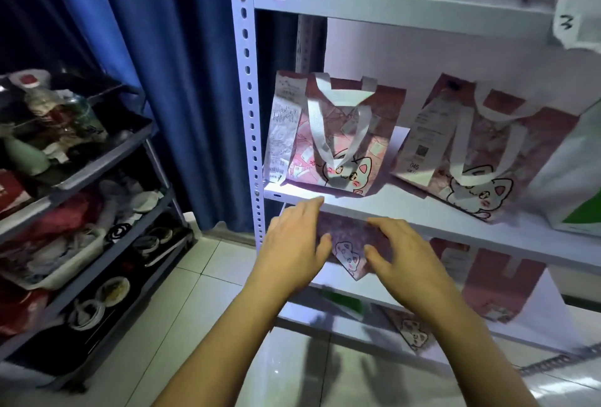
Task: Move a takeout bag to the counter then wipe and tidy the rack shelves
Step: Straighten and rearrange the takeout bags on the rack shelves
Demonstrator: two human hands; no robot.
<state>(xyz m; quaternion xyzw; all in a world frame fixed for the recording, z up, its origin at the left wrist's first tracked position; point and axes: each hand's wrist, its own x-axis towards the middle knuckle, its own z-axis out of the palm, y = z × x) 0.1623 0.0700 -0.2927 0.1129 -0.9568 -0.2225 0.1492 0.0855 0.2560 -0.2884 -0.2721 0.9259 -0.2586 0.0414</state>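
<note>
A white metal rack [250, 114] fills the right of the view. On its middle shelf [422, 211] stand two pink takeout bags with a cat drawing, white handles and receipts: one at the left [331, 133], one at the right [481, 153]. On the shelf below sits another pink cat bag [349, 244]. My left hand [292, 241] and my right hand [400, 250] reach under the middle shelf, one at each side of this lower bag, fingers relaxed and spread. Whether they touch it is unclear.
A white and green bag [572, 185] stands at the middle shelf's right end, and a white plastic bag [579, 3] hangs from the top shelf. More pink bags [497, 283] sit lower down. A grey cart [97, 179] of clutter stands left, before a blue curtain [162, 81]. The floor is tiled.
</note>
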